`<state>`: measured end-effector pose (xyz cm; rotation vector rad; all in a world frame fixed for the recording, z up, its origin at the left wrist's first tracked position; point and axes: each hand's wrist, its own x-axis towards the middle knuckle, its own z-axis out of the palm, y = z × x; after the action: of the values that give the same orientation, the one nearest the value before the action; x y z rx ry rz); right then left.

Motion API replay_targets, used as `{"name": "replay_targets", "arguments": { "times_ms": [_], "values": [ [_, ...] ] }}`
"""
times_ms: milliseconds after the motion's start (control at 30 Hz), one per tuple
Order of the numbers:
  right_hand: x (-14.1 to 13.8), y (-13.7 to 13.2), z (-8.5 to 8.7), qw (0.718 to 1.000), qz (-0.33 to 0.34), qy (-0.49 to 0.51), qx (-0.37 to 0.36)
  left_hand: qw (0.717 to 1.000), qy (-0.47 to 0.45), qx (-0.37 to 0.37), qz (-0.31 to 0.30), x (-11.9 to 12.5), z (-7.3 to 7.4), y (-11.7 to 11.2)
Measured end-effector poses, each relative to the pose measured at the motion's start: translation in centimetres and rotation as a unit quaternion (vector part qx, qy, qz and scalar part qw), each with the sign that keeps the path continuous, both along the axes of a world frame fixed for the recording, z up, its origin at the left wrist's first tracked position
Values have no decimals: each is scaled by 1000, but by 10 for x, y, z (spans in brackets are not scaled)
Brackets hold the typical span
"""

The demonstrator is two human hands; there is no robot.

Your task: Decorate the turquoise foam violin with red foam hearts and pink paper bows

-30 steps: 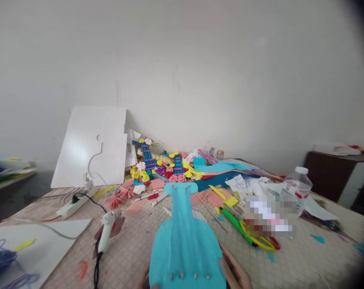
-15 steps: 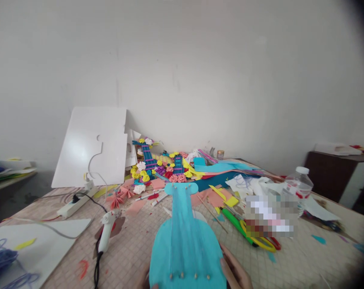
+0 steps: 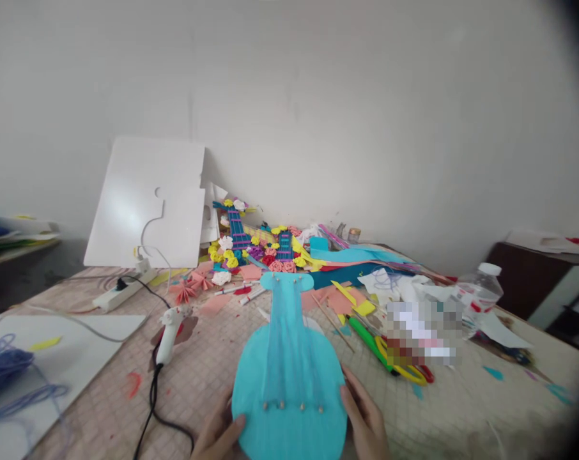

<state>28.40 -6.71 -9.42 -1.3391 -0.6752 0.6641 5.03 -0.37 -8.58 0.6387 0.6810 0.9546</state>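
Note:
A turquoise toy guitar with a round body and a short neck stands upright before me, its neck pointing away. Strings run down its front to several small pegs near the lower end. My left hand grips the lower left edge, thumb on the front. On the opposite edge, my right hand holds the body with its thumb at the rim and the fingers behind. The backs of both grips are hidden by the guitar. To the left lies a white glue gun with a black cord.
A power strip and blue yarn are at left. A white board leans on the wall beside colourful paper flowers. Right of the guitar lie a green cutter, yellow-handled scissors and a plastic bottle.
The view has tilted down, so the table sits higher in the picture. More of both hands and of the guitar's lower body shows. The hold on the guitar is the same.

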Motion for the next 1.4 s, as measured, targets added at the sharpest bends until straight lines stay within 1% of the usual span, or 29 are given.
{"name": "replay_targets", "arguments": {
  "times_ms": [100, 200, 400, 667, 800, 900, 967, 1167, 1300, 1400],
  "values": [
    [-6, -1, 3, 1000, -2, 2, 0, 1000, -2, 13, 8, 1, 0, -2],
    [-8, -2, 4, 1000, -5, 2, 0, 1000, 12, 26, 1, -1, 2, -2],
    [-8, -2, 6, 1000, -1, 11, 12, 1000, 24, 19, 1, -4, 0, -1],
    [-9, -2, 4, 999, -2, 26, 20, 999, 32, 11, 9, -2, 9, -6],
    [-9, -3, 4, 999, -4, 27, 25, 999, 28, 21, 11, -3, 3, -5],
    [-9, -3, 4, 999, 2, 26, 18, 999, 31, 9, 15, -4, -3, -3],
    [-9, -3, 4, 1000, 2, 25, 13, 999, 34, 0, 18, -4, -4, -3],
    [-9, -4, 4, 1000, -6, 18, 9, 1000, 22, 15, 5, -3, 4, -4],
    [-9, -4, 5, 1000, -8, 11, 9, 1000, 20, 11, 15, -2, 8, -6],
    [-8, -4, 4, 1000, -8, 12, 12, 1000, 16, 3, 20, -2, 7, -7]
  ]
}}
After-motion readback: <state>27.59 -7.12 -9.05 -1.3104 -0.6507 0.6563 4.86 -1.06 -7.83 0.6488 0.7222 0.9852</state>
